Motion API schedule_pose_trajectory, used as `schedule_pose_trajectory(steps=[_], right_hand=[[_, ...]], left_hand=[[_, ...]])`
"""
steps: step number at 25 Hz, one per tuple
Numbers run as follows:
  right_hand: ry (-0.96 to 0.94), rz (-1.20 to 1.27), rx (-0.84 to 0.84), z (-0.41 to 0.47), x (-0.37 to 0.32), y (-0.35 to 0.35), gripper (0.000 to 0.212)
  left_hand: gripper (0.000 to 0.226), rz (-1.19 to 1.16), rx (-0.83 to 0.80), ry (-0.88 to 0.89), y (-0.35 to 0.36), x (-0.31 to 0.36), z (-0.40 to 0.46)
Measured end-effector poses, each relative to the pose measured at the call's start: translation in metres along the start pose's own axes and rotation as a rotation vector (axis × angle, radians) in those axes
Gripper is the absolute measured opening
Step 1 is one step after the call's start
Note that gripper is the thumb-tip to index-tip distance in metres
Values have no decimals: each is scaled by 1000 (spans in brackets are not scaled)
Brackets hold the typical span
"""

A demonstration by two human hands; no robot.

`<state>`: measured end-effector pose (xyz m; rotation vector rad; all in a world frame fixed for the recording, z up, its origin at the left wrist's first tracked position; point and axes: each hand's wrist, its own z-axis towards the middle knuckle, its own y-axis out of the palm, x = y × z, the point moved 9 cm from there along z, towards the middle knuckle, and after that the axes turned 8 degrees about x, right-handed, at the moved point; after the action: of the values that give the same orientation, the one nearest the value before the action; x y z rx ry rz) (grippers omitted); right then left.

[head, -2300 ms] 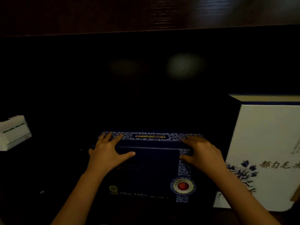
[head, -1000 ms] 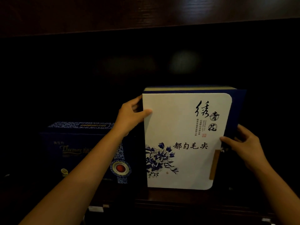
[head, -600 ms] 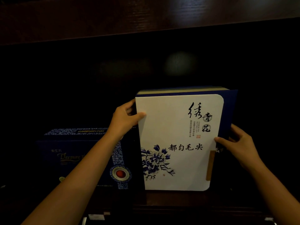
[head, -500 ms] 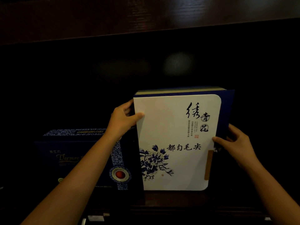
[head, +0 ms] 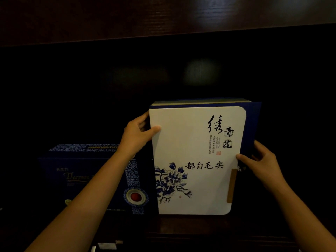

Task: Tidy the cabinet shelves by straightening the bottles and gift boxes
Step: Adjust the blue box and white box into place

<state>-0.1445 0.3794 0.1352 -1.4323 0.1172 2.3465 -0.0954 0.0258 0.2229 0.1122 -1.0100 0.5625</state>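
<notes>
A tall white gift box (head: 192,146) with blue flowers, black calligraphy and a dark blue back stands upright on the dark wooden shelf (head: 200,226). My left hand (head: 138,135) grips its upper left edge, thumb on the front face. My right hand (head: 263,160) holds its right edge at mid height. To its left a lower dark blue gift box (head: 81,179) with a patterned band and a red round seal stands on the same shelf, partly behind my left forearm.
The cabinet recess behind the boxes is dark and deep. A wooden shelf board (head: 163,17) runs across the top. Small pale scraps (head: 107,245) lie at the bottom edge below the shelf front.
Both hands left the dark blue box and took the white box by its sides. Over the last second the white box has shifted slightly left, closer to the blue box.
</notes>
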Motion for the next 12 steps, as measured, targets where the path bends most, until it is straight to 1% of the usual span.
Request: schedule_pose_trajectory(steps=[5,8,12], right_hand=[[25,18,39,-6,5,-3,66],[26,24,13,-8,4,-4,65],[53,-32,-18,-6,5,-6,69]], left_hand=[[60,6,15,39,-1,3,-10],[56,-17,35,45,1,8,-17],[49,-45,77,-1,0,8,-20]])
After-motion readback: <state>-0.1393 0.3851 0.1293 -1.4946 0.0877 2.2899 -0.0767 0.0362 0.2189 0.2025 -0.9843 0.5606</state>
